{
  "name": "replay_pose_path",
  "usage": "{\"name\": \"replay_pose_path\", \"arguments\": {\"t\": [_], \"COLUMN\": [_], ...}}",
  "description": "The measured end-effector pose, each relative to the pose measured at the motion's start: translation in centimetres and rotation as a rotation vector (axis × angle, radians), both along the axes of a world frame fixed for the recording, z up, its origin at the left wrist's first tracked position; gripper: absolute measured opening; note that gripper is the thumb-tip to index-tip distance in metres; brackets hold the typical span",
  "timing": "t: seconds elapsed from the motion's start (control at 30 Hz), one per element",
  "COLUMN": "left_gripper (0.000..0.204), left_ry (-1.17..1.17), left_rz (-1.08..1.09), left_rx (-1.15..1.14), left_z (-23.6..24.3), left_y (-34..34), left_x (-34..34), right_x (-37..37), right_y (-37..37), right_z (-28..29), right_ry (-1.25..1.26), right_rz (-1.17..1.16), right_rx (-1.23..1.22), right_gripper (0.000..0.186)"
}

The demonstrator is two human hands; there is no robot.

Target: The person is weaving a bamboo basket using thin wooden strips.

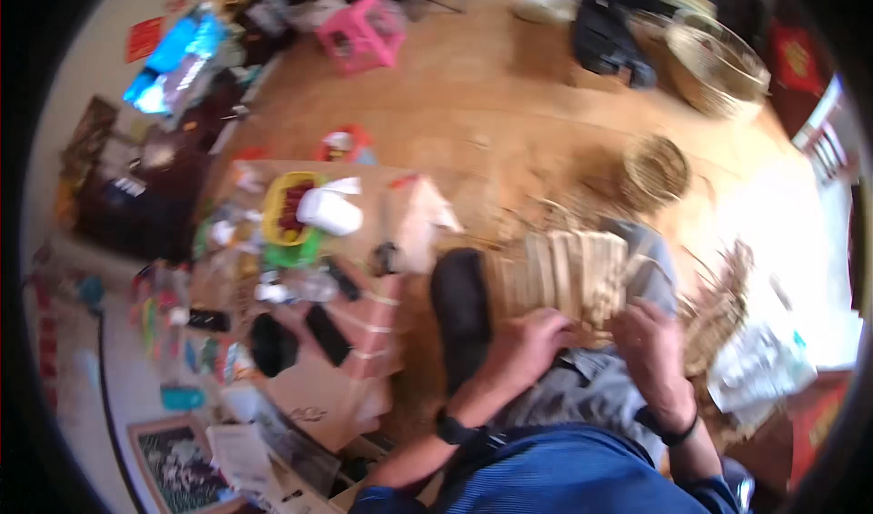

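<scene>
A partly woven piece of pale flat strips (568, 269) lies across my lap over grey trousers. My left hand (538, 337) is closed on its near left edge, fingers curled round the strips. My right hand (648, 337) is closed at its right near corner, gripping the strips there. The frame is blurred, so individual fingertips are unclear. Loose fibres (723, 305) lie to the right beside a white plastic bag (759, 369).
A low table (350, 405) at left holds a yellow basket (282, 209), white roll, phones and clutter. Two woven baskets, a small one (657, 196) and a larger one (718, 100), stand on the floor ahead. A pink plastic stool (359, 32) stands farther back.
</scene>
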State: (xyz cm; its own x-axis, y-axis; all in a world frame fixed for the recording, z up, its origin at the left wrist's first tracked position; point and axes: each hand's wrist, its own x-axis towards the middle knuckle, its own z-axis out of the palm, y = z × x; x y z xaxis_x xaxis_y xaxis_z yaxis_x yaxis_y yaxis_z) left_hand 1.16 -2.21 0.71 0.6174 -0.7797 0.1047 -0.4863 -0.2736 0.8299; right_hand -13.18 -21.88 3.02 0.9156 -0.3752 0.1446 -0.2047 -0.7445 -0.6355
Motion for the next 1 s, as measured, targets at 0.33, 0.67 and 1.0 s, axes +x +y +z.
{"name": "replay_pose_path", "arguments": {"t": [0.33,0.67,1.0], "left_gripper": [0.025,0.070,0.052], "left_ry": [-0.041,-0.591,-0.870], "left_rz": [0.012,-0.186,-0.248], "left_rx": [0.104,0.209,0.479], "left_z": [0.7,0.3,-0.8], "left_y": [0.6,1.4,1.7], "left_x": [0.1,-1.5,-3.5], "right_x": [4.5,10.1,12.5], "right_y": [-0.2,-3.4,-1.2], "right_z": [-2.2,-3.0,-1.3], "right_ry": [-0.059,-0.135,0.028], "right_rz": [0.024,0.193,0.233], "right_rx": [1.220,1.008,-0.203], "right_gripper": [0.029,0.021,0.017]}}
